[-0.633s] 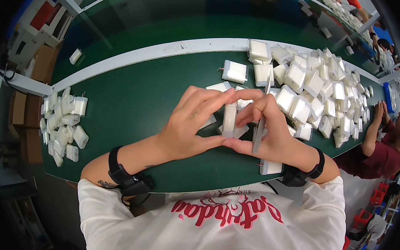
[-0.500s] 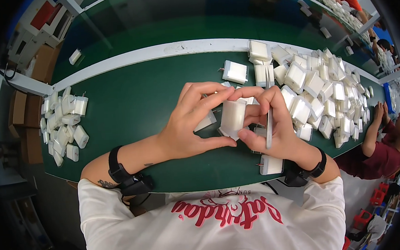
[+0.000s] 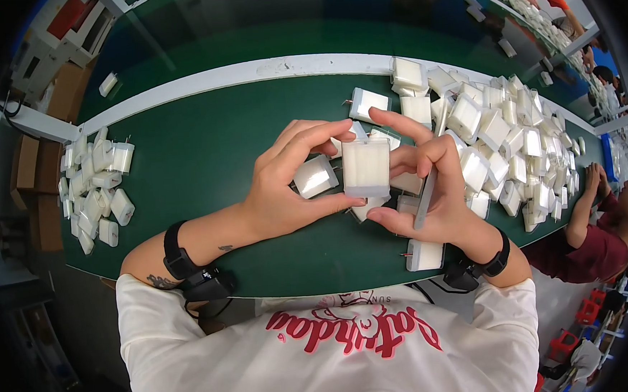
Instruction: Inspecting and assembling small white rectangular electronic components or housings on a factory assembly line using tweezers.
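My left hand [image 3: 273, 180] pinches a white rectangular block [image 3: 367, 165] in clear film, thumb at its lower edge and forefinger at its upper left corner. The block's broad face is turned up toward me. My right hand [image 3: 439, 181] is just right of the block and keeps a pair of metal tweezers [image 3: 425, 200] against its palm. Its forefinger and thumb are spread apart; whether its curled fingers touch the block behind is hidden. Under and around my hands lie similar blocks, such as one with a short wire [image 3: 315, 176] and another [image 3: 425, 254] by my right wrist.
A large heap of white blocks [image 3: 493, 131] covers the right side of the green table [image 3: 189, 160]. A smaller pile [image 3: 97, 180] lies at the left. A white rail [image 3: 249, 73] crosses behind. Other people sit at the right, one in a maroon sleeve [image 3: 580, 255].
The held block has turned so that its broad face shows. My right forefinger has lifted off its top and stretched out, and my right thumb has moved away from it.
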`<move>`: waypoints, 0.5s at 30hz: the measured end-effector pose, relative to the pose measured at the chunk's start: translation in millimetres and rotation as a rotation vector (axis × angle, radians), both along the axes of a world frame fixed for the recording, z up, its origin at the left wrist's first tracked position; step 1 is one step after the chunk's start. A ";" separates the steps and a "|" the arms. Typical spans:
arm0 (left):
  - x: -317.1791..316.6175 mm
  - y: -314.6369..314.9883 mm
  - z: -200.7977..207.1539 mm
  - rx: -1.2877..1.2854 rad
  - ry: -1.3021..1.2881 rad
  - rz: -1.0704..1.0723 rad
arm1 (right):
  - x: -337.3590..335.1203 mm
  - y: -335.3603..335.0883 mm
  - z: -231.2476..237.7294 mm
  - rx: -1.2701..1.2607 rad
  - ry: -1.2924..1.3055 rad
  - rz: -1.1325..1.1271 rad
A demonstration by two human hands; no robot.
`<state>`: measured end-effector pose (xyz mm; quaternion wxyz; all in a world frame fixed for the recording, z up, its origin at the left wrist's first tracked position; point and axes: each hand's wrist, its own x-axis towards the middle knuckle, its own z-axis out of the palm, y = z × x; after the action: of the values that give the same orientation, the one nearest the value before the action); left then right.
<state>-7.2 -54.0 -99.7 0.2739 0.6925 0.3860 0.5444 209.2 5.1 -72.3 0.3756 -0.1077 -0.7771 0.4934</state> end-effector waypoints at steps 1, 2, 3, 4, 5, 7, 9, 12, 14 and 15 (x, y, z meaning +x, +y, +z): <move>-1.0 0.7 1.2 0.043 0.052 0.023 | 0.7 1.4 -4.1 0.056 0.003 -0.027; -1.8 1.6 1.6 0.086 0.105 0.046 | 1.0 2.7 -7.9 0.112 0.006 -0.053; -1.8 2.4 0.8 0.086 0.105 0.046 | 1.3 3.5 -10.5 0.113 0.006 -0.053; -1.8 3.4 -0.6 0.103 0.118 0.043 | 1.6 4.1 -12.5 0.088 0.009 -0.049; -1.7 3.5 -1.6 0.118 0.131 0.040 | 1.8 3.8 -13.7 0.061 0.012 -0.046; -0.3 2.5 -2.1 0.061 0.070 0.030 | 1.3 3.1 -13.7 0.035 0.007 -0.055; 0.1 2.6 -2.8 0.009 0.008 0.017 | 1.6 3.5 -14.5 0.015 0.000 -0.066; -4.0 2.5 -2.2 -0.047 0.081 -0.014 | 2.9 4.7 -16.1 0.055 -0.011 -0.058; -4.7 0.2 -1.3 -0.143 0.013 -0.086 | 3.3 0.1 -14.2 -0.005 -0.041 -0.061; -6.8 1.6 -3.4 -0.187 -0.023 -0.129 | 4.2 0.8 -14.1 -0.020 -0.059 -0.066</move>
<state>-14.0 -52.4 -103.2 0.3760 0.6810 0.3865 0.4954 213.4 5.9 -86.4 0.3675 -0.1514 -0.7788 0.4854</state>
